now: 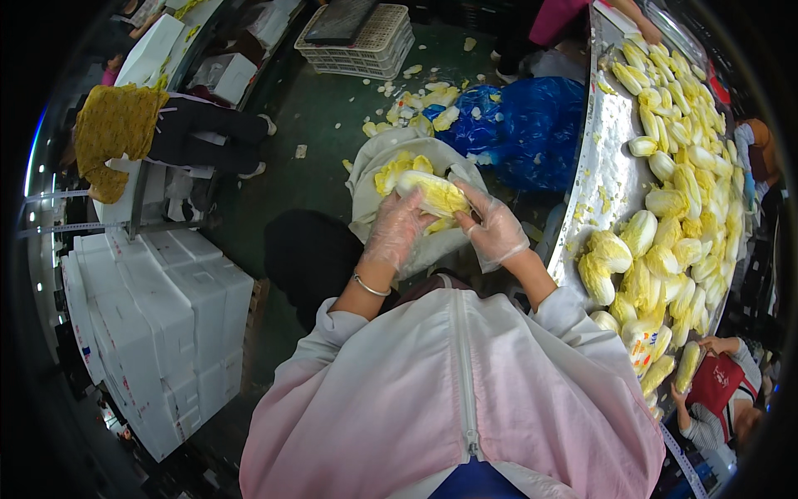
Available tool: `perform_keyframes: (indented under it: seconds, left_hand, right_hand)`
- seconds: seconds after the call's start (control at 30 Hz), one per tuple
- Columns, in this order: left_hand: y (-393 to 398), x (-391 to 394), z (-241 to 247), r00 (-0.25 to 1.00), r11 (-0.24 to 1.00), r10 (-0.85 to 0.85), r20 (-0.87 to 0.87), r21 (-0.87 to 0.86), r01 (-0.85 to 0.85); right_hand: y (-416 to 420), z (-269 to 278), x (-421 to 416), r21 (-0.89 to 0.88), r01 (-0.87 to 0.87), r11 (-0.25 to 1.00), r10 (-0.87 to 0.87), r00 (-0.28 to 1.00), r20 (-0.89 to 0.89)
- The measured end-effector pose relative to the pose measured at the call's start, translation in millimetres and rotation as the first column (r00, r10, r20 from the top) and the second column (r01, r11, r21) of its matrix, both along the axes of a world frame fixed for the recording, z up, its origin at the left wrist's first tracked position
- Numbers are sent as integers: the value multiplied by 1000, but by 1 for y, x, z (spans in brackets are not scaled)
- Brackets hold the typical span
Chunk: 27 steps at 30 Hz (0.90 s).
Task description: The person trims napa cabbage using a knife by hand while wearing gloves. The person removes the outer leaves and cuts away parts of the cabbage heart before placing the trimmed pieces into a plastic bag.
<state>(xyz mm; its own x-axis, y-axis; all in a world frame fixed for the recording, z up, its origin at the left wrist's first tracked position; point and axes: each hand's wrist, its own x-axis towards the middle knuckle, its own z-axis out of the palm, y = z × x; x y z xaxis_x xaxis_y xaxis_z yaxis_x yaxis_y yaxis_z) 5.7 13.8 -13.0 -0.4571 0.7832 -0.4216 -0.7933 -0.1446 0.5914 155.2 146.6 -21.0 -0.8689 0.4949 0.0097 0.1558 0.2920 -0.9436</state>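
Observation:
Both my hands wear thin clear plastic gloves and hold one napa cabbage (436, 193) between them. My left hand (399, 227) grips its white stem end; my right hand (489, 224) has fingers and thumb on its yellow leafy end. Below the cabbage stands a bin with a pale liner (368, 215), holding loose yellow cabbage leaves (399, 168). To the right, many napa cabbages (667, 231) lie heaped on a metal table (598, 143).
Blue plastic sheeting (536, 131) and scattered leaves (430, 96) lie on the floor beyond the bin. Stacked plastic crates (368, 50) stand farther off. White foam boxes (181, 312) are piled at left. Co-workers stand at left (121, 137) and around the table (726, 380).

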Motion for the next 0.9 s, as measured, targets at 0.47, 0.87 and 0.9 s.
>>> perform_keyframes:
  seconds: [0.47,0.87,0.9]
  left_hand:
    - [-7,-3,5,985,983,-86,148,175,60]
    - [-14,-6,8,958,978,-206,-200,-16,207]
    - [-15,-5,9,952,974,-221,-212,-3,225]
  right_hand:
    - [9,28,1,104,31,994,-31,999,4]
    - [25,42,-3,61,28,998,-26,999,-35]
    - [26,45,-3,58,9,998,-9,1000,-10]
